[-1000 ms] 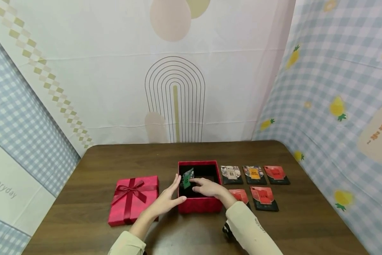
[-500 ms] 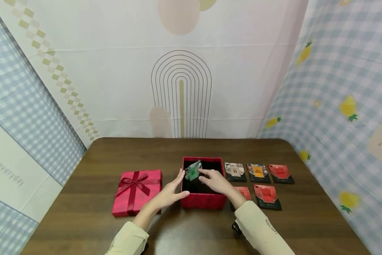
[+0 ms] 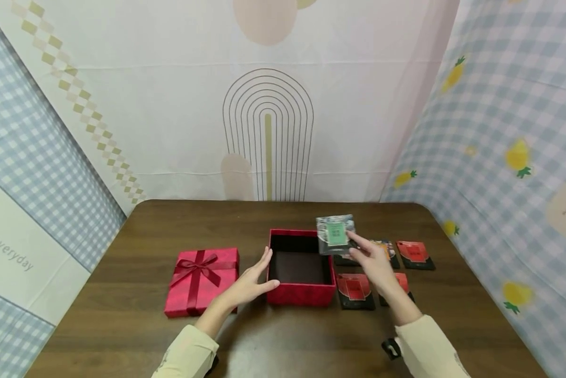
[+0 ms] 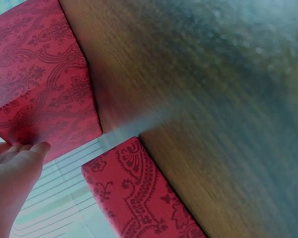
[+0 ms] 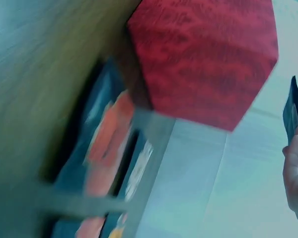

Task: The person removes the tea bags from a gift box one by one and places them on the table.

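Brown tabletop (image 3: 136,325) runs under both my arms, with patterned cloth hung behind and to either side. My right hand (image 3: 376,264) pinches the green-labelled packet (image 3: 335,234) between thumb and fingertips, holding it up in the air just past the far right corner of the open red box (image 3: 301,269). Half a second ago that packet was still tilted inside the box under my right fingers; now it is out, and the box's dark floor shows bare. I judge the lifting-out done, with the packet ready to go down among the others.

My left hand (image 3: 253,282) has not shifted: fingers straight and together, lying flat against the box's left wall, steadying it. In the left wrist view my fingertips (image 4: 25,148) meet that red wall.

Below and beside my right fingers lie the other packets: a red one (image 3: 354,289) close against the box's right side, another red one (image 3: 414,253) farther right, and more partly hidden by my hand. Left of my left hand sits the box lid with its ribbon bow (image 3: 201,279), near but apart.
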The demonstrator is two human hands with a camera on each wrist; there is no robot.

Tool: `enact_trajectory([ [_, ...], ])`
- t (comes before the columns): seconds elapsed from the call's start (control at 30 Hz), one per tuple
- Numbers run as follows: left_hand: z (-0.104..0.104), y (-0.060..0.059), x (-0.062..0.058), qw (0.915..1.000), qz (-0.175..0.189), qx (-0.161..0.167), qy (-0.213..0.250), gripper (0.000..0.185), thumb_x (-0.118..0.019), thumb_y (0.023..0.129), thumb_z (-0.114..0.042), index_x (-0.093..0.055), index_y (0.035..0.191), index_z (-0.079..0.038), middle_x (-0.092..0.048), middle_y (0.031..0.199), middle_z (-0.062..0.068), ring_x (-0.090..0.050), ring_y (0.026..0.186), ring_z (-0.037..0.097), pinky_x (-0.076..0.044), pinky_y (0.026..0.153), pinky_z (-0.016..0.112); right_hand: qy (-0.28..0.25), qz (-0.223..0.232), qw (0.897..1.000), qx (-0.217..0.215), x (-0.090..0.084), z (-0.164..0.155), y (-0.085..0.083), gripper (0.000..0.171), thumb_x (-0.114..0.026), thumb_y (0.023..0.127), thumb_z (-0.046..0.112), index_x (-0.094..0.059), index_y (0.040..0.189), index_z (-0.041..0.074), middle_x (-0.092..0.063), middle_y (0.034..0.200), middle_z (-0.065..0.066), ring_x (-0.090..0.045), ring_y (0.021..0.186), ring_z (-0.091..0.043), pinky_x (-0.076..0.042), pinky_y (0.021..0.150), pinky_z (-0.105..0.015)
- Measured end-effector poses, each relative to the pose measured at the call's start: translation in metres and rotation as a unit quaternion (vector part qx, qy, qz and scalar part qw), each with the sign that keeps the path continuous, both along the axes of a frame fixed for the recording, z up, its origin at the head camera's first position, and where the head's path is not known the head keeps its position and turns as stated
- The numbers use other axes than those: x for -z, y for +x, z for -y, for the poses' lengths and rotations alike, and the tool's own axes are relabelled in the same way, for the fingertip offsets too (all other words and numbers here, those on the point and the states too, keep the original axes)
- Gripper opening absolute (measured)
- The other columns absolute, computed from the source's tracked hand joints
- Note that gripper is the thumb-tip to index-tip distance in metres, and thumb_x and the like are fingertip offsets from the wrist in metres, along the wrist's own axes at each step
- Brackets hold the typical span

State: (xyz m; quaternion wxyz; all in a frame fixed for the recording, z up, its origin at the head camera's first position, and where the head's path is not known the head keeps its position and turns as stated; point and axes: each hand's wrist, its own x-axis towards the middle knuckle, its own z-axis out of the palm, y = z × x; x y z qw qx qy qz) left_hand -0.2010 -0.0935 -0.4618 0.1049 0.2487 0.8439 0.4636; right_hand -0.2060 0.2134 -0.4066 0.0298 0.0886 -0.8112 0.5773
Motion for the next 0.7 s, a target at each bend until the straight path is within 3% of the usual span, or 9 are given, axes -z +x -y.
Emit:
enact_trajectory([
  [0.07,0.000,0.001,-0.001,1.0000,0.000,0.000,0.000,0.078,-0.058,0.090,-0.028,-0.008,0.147,-0.007,-0.001,0.153,0.012,-0.015,0.137,0.031,-0.020,0.106,0.051,-0.019,0.012,0.999,0.026,0.001,-0.015,0.006,0.044,-0.050,0.092,0.001,-0.042,0.135,0.000,-0.045,0.133,-0.020,-0.062,0.083,-0.001,-0.050,0.076,-0.020],
  [0.13,0.000,0.001,-0.001,1.0000,0.003,-0.002,0.000,0.079,-0.058,0.089,-0.030,-0.008,0.147,-0.008,0.000,0.153,0.011,-0.015,0.137,0.030,-0.020,0.106,0.050,-0.021,0.021,0.998,0.050,0.003,-0.030,0.012,0.045,-0.050,0.093,0.006,-0.041,0.137,0.001,-0.053,0.126,-0.009,-0.060,0.081,0.004,-0.050,0.075,-0.019],
  [0.27,0.000,0.002,0.000,0.9999,0.007,-0.006,0.005,0.081,-0.058,0.089,-0.032,-0.008,0.147,-0.010,-0.001,0.153,0.008,-0.015,0.137,0.028,-0.019,0.107,0.050,-0.042,0.041,0.996,0.069,0.010,-0.059,0.022,0.047,-0.050,0.094,0.011,-0.038,0.138,0.000,-0.058,0.105,0.018,-0.060,0.079,0.004,-0.050,0.071,-0.016],
  [0.33,0.000,0.002,0.000,0.9999,0.009,-0.006,0.006,0.081,-0.058,0.089,-0.032,-0.008,0.147,-0.010,-0.001,0.153,0.007,-0.015,0.137,0.028,-0.019,0.107,0.050,-0.073,0.058,0.993,0.070,0.015,-0.073,0.026,0.047,-0.052,0.093,0.009,-0.038,0.137,0.000,-0.059,0.097,0.022,-0.060,0.077,0.002,-0.050,0.069,-0.016],
  [0.43,0.000,0.002,0.001,0.9999,0.005,-0.007,0.007,0.080,-0.059,0.089,-0.031,-0.009,0.147,-0.009,-0.001,0.153,0.009,-0.015,0.137,0.029,-0.020,0.106,0.051,-0.096,0.075,0.990,0.066,0.035,-0.101,0.029,0.047,-0.055,0.091,0.010,-0.043,0.136,0.006,-0.062,0.093,0.019,-0.062,0.076,-0.002,-0.050,0.069,-0.018],
  [0.63,0.000,0.002,0.001,0.9999,0.005,-0.009,0.007,0.080,-0.059,0.088,-0.031,-0.009,0.147,-0.009,-0.002,0.153,0.008,-0.015,0.137,0.029,-0.019,0.106,0.051,-0.104,0.080,0.989,0.070,0.106,-0.178,0.017,0.042,-0.058,0.090,0.014,-0.053,0.130,0.023,-0.062,0.098,0.019,-0.064,0.078,-0.003,-0.051,0.068,-0.019],
  [0.7,0.001,0.002,0.001,0.9999,0.005,-0.007,0.007,0.080,-0.059,0.088,-0.030,-0.009,0.147,-0.009,-0.002,0.153,0.008,-0.014,0.137,0.029,-0.019,0.106,0.051,-0.100,0.088,0.988,0.079,0.112,-0.193,0.019,0.040,-0.058,0.089,0.012,-0.055,0.128,0.024,-0.061,0.099,0.020,-0.065,0.077,-0.004,-0.051,0.068,-0.019],
])
